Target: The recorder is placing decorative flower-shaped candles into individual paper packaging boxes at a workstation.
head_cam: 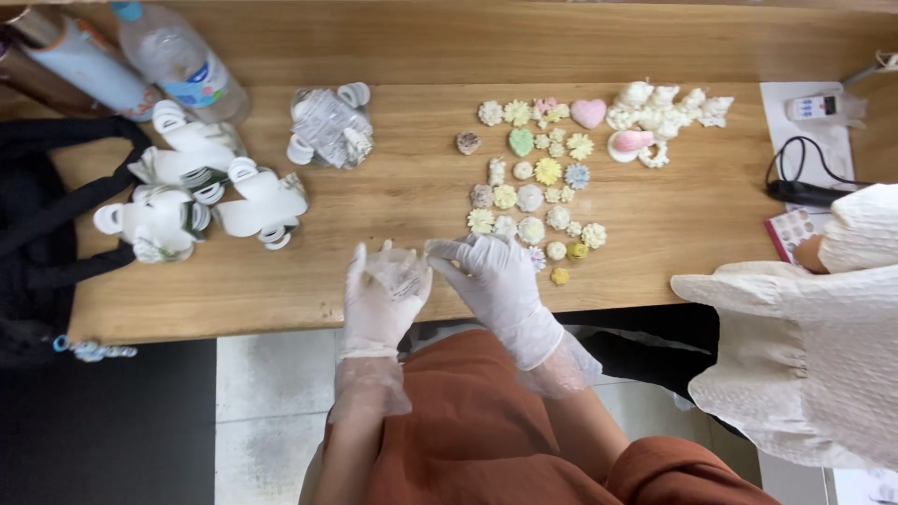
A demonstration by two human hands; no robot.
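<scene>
your left hand (379, 297) cupped a clear little bag (404, 277) | right hand (494, 273) pinched its top edge | pastel flower pieces (538, 182) sat just beyond on the wooden table (402, 206)

- wooden table (393, 201)
- pastel flower pieces (535, 182) laid out mid-table
- white clip bags (201, 192) at left
- two bottles (182, 58)
- black bag (42, 224) on the left edge

1. Thin, smooth, whitish gloves on left hand (379, 297) and right hand (496, 281).
2. Clear, crinkly plastic bag (404, 271) between them.
3. Matt wood-grain table (402, 206).
4. Pastel, matt, wax-like flowers (533, 196).
5. Glossy clear plastic bottle (182, 61).
6. Textured cream cloth sleeve (804, 355).
</scene>
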